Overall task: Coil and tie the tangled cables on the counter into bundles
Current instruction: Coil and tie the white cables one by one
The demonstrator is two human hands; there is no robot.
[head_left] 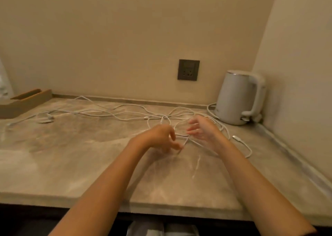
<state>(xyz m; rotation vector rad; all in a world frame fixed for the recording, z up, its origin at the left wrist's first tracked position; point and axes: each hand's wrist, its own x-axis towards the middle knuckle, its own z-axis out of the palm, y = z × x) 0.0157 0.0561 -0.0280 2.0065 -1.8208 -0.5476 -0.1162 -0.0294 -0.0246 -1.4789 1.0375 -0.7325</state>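
Observation:
Several thin white cables lie tangled across the stone counter, from the far left to the kettle at the right. A knot of loops sits in the middle, between my hands. My left hand hovers over that knot with fingers curled, and a white strand seems pinched at its fingertips. My right hand is just to the right, fingers spread and relaxed, with strands running under it. One loose cable end with a plug lies to the right of my right hand.
A white electric kettle stands in the back right corner, its cord trailing left. A dark wall socket is above the counter. A flat cardboard box sits at the back left. The counter's front edge runs below my forearms.

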